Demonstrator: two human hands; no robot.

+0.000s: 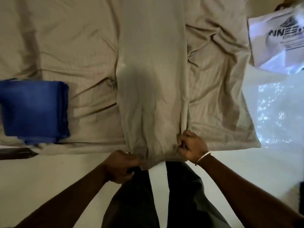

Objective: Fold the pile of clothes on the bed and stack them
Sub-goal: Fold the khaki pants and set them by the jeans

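A long beige garment [152,76] lies flat down the middle of the bed, running from the far edge of view to the bed's near edge. My left hand [121,167] grips its near left corner, fingers curled round the bunched cloth. My right hand [191,146], a thin bracelet on its wrist, pinches the near right corner. A folded blue garment [35,109] sits on the bed at the left.
The bed's beige sheet [65,46] is wrinkled on both sides of the garment. A white plastic bag with dark print [276,40] and a clear plastic wrapping [278,111] lie at the right. My dark trouser legs [181,195] stand against the bed's near edge.
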